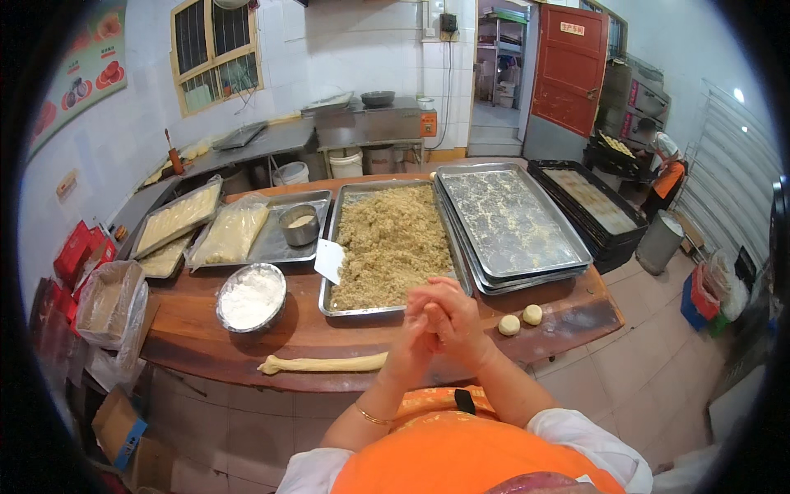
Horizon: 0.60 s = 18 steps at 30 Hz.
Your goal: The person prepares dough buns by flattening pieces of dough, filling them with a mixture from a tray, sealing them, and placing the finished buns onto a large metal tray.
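My left hand [411, 339] and my right hand [457, 319] are pressed together, fingers closed over each other, above the near edge of the filling tray. Whatever lies between the palms is hidden. Below my left wrist, a long rope of pale dough [325, 363] lies on the wooden table [197, 342]. Two round dough balls [520, 319] sit to the right of my hands. Crumbly yellow-brown filling [391, 239] heaps in the metal tray [331, 284], with a white scraper [330, 261] at its left rim. A bowl of white flour [252, 298] stands at the left.
Stacked metal trays [514, 222] stand behind the dough balls, with black trays [588, 202] beyond. At left are a tray with bagged dough [234, 230], a metal cup [299, 226] and a lined box [111, 300]. Another person [665, 169] works at the far right.
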Tool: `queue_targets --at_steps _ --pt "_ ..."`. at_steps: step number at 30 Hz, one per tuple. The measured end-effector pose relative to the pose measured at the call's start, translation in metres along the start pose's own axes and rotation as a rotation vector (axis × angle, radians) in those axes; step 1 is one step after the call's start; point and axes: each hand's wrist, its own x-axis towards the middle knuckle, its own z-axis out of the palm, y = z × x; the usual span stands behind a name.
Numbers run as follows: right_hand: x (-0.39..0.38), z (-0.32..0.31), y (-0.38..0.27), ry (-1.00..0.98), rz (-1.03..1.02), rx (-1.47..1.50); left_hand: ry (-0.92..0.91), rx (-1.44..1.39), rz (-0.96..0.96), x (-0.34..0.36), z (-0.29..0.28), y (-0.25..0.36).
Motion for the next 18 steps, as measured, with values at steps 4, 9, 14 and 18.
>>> queue_targets --at_steps 4,9,14,18 --pt "0.015 0.008 -0.021 0.058 0.074 0.172 -0.077 0.009 -0.006 0.002 0.0 0.005" --pt "0.016 0.002 -0.016 -0.157 -0.009 0.01 -0.014 0.13 0.034 0.003 -0.021 -0.003" --pt "0.011 0.01 -0.004 0.008 0.107 0.22 0.124 0.108 0.016 0.0 -0.008 -0.001" --pt "0.004 0.002 0.005 -0.182 0.212 0.186 0.092 0.324 0.077 0.006 -0.006 -0.001"
